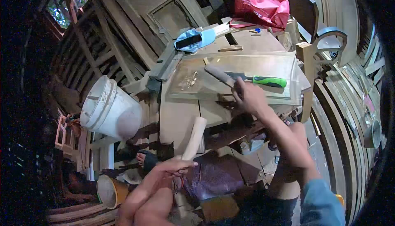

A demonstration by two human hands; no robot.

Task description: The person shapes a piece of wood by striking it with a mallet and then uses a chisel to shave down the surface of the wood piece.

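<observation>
Stick [194,139], on the near side of the board [263,63], its lower end gripped by the left hand [176,167]. On the board's left part lie shavings [190,80], then a grey tool [218,74]. The right hand [250,97], fingers bent, meets that tool's end at the board's near edge; I cannot tell whether it grips. A green-handled tool [269,81] lies on the board's right part.

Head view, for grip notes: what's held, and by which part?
Left hand: pale cylindrical wooden piece, by its lower end. Right hand: grey elongated tool, apparently by near end.
</observation>
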